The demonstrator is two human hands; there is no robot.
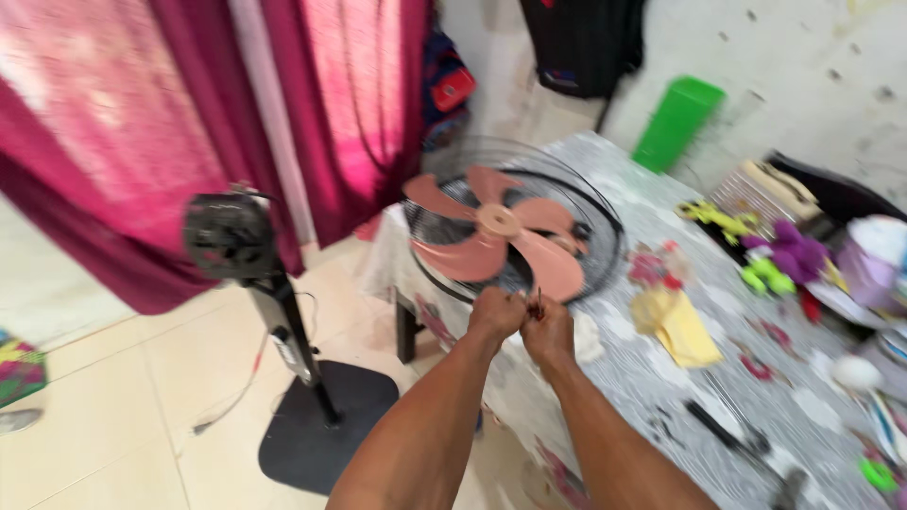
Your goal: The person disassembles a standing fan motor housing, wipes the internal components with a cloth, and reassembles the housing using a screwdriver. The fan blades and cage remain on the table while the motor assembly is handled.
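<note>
Pale tiled floor (113, 397) on the left, deep pink curtains (142, 123) far left, and on the right a table (661, 397) under a grey patterned cloth, its near corner reaching toward the middle.

Lying flat on the table's far left corner — a fan head: round black wire grille (605, 231) with pink blades (496, 236), four broad lobes around a pale pink hub, slightly blurred. Standing on the floor to the left, well apart from the table, a black fan stand (283, 321) with a flat dark base and a bare motor housing (230, 234) on top.

Meeting just at the near edge of the grille, both hands, fingers curled in tight. Left hand (496, 314) closed into a loose fist, knuckles up. Right hand (548, 331) likewise closed, just beside the left and touching it. Pinched between them, something small and dark — too blurred to tell what, or which hand has hold of it.

Scattered further right on the table: a yellow cloth (675, 326), purple and green toys (784, 260), a black tool (723, 430) near the front. Against the far wall, a green bin (678, 123).
</note>
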